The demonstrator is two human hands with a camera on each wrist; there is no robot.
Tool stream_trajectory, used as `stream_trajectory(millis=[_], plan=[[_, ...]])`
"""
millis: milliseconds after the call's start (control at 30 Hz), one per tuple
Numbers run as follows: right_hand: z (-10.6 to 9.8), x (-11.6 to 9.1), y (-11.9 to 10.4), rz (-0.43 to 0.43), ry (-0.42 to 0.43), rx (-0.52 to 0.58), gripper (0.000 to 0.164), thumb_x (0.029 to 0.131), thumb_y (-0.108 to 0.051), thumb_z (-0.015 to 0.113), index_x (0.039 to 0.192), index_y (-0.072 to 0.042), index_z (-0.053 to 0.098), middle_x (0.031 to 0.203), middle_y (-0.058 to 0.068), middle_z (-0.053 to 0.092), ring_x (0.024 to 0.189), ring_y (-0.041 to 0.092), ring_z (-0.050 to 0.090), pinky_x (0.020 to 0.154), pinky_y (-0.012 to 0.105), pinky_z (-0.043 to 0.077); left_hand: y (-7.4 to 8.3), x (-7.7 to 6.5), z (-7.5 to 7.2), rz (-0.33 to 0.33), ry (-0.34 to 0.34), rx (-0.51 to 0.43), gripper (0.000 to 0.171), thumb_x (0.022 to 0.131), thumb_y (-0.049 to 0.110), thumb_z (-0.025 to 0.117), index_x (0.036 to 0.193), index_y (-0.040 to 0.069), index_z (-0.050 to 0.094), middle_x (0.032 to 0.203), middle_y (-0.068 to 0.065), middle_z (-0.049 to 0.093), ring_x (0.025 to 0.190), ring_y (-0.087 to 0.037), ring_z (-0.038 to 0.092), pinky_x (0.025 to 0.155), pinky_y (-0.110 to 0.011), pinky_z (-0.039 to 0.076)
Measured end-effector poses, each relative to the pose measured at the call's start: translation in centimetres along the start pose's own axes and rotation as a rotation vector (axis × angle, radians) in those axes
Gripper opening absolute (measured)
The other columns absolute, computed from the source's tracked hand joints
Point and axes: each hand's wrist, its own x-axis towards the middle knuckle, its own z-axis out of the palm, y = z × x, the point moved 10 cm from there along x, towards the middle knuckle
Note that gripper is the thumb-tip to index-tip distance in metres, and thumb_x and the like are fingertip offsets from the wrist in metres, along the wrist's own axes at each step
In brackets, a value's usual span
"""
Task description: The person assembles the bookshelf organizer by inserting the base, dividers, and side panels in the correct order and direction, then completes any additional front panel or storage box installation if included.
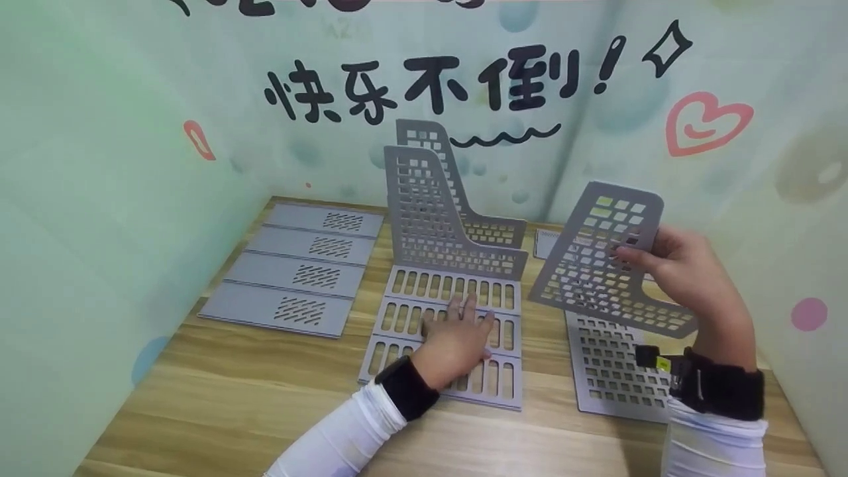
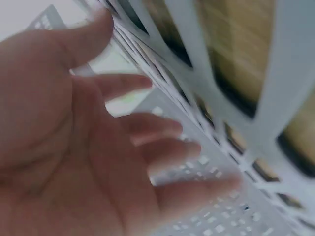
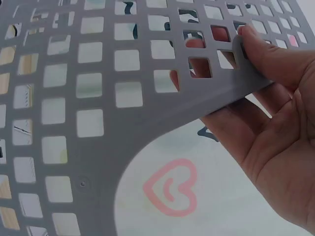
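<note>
My left hand [image 1: 454,344] lies with spread fingers over a grey slotted panel [image 1: 397,298] flat on the table; the left wrist view shows its fingertips right at the panel [image 2: 268,98]. My right hand [image 1: 689,271] pinches a grey stepped side panel [image 1: 652,205] full of square holes, thumb on the near face and fingers behind, as the right wrist view shows. That side panel [image 3: 93,157] is raised and tilted over the table's right part. Two similar side panels stand upright at the slotted panel's far end, a front one [image 1: 397,252] and a back one [image 1: 434,126].
Several plain grey panels [image 1: 265,285] with diagonal slits lie edge to edge at the left. A flat grey panel with square holes [image 1: 576,391] lies under the raised side panel. Behind is a small white piece [image 1: 546,244]. A printed curtain [image 1: 497,165] borders the wooden table [image 1: 218,391].
</note>
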Motion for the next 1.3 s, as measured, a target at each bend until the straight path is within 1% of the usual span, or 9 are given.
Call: stream_trajectory(millis=[67, 167, 233, 333, 600, 800, 967, 1167, 1300], plan=[[0.6, 0.2, 0.1, 0.0, -0.032, 0.0, 0.035, 0.104, -0.029, 0.071, 0.133, -0.008, 0.072, 0.12, 0.018, 0.08, 0.093, 0.001, 0.073, 0.084, 0.009, 0.05, 0.2, -1.0, 0.2, -0.02, -0.039, 0.006, 0.091, 0.095, 0.066, 0.065, 0.17, 0.034, 0.025, 0.18, -0.014, 0.012, 0.165, -0.046, 0.017, 0.113, -0.083, 0.039], [1.7, 0.8, 0.3, -0.008, -0.076, 0.027, 0.032, 0.103, -0.022, 0.071, 0.129, -0.005, 0.073, 0.118, 0.019, 0.08, 0.092, 0.004, 0.074, 0.083, 0.01, 0.053, 0.8, -3.0, 0.8, -0.05, -0.116, -0.034, 0.102, 0.086, 0.068, 0.076, 0.169, 0.034, 0.028, 0.179, -0.017, 0.018, 0.162, -0.051, 0.021, 0.111, -0.083, 0.039], [2.4, 1.2, 0.6, 0.006, -0.106, 0.036, 0.031, 0.103, -0.022, 0.071, 0.129, -0.005, 0.073, 0.119, 0.019, 0.079, 0.093, 0.007, 0.074, 0.082, 0.011, 0.053, 1.3, -4.0, 1.1, -0.047, -0.137, -0.043, 0.1, 0.086, 0.063, 0.079, 0.169, 0.034, 0.03, 0.178, -0.017, 0.021, 0.162, -0.051, 0.024, 0.112, -0.081, 0.041], [3.1, 1.8, 0.9, 0.01, -0.13, 0.035, 0.03, 0.103, -0.02, 0.071, 0.128, -0.004, 0.073, 0.118, 0.019, 0.079, 0.093, 0.009, 0.074, 0.081, 0.011, 0.054, 1.4, -4.7, 1.5, -0.058, -0.139, -0.055, 0.092, 0.09, 0.053, 0.08, 0.168, 0.037, 0.032, 0.178, -0.014, 0.023, 0.162, -0.049, 0.025, 0.114, -0.079, 0.041], [3.8, 1.8, 1.0, 0.031, -0.173, 0.036, 0.03, 0.103, -0.023, 0.072, 0.126, -0.004, 0.073, 0.117, 0.017, 0.08, 0.094, 0.008, 0.074, 0.082, 0.011, 0.054, 1.3, -4.7, 1.7, 0.001, -0.104, -0.071, 0.09, 0.091, 0.044, 0.081, 0.167, 0.036, 0.035, 0.177, -0.013, 0.028, 0.16, -0.05, 0.028, 0.111, -0.079, 0.044], [4.3, 1.6, 0.7, 0.039, -0.218, 0.032, 0.033, 0.104, -0.025, 0.071, 0.128, -0.003, 0.073, 0.119, 0.019, 0.079, 0.098, 0.012, 0.075, 0.084, 0.016, 0.057, 1.3, -4.2, 1.6, 0.031, -0.122, -0.019, 0.089, 0.091, 0.04, 0.082, 0.167, 0.037, 0.035, 0.176, -0.012, 0.031, 0.159, -0.049, 0.032, 0.107, -0.077, 0.049], [5.3, 1.5, 0.0, 0.021, -0.212, 0.049, 0.031, 0.104, -0.024, 0.071, 0.128, -0.004, 0.073, 0.119, 0.019, 0.079, 0.099, 0.017, 0.076, 0.084, 0.02, 0.06, 1.4, -4.0, 1.7, 0.037, -0.125, -0.013, 0.091, 0.09, 0.039, 0.083, 0.166, 0.037, 0.035, 0.176, -0.012, 0.03, 0.159, -0.051, 0.032, 0.106, -0.078, 0.049], [8.6, 2.4, -3.0, -0.101, -0.149, 0.091, 0.025, 0.101, -0.02, 0.074, 0.118, -0.003, 0.077, 0.11, 0.02, 0.081, 0.094, 0.027, 0.078, 0.083, 0.034, 0.066, 1.6, -4.0, 1.8, 0.059, -0.12, 0.023, 0.089, 0.092, 0.041, 0.081, 0.167, 0.037, 0.034, 0.176, -0.012, 0.029, 0.159, -0.05, 0.032, 0.102, -0.077, 0.052], [10.3, 2.9, -3.8, -0.111, -0.146, 0.057, 0.029, 0.101, -0.024, 0.073, 0.123, -0.006, 0.074, 0.114, 0.018, 0.08, 0.103, 0.034, 0.078, 0.09, 0.047, 0.066, 1.7, -4.0, 1.6, 0.077, -0.106, 0.035, 0.089, 0.091, 0.041, 0.081, 0.167, 0.034, 0.035, 0.175, -0.013, 0.031, 0.158, -0.05, 0.034, 0.1, -0.077, 0.053]])
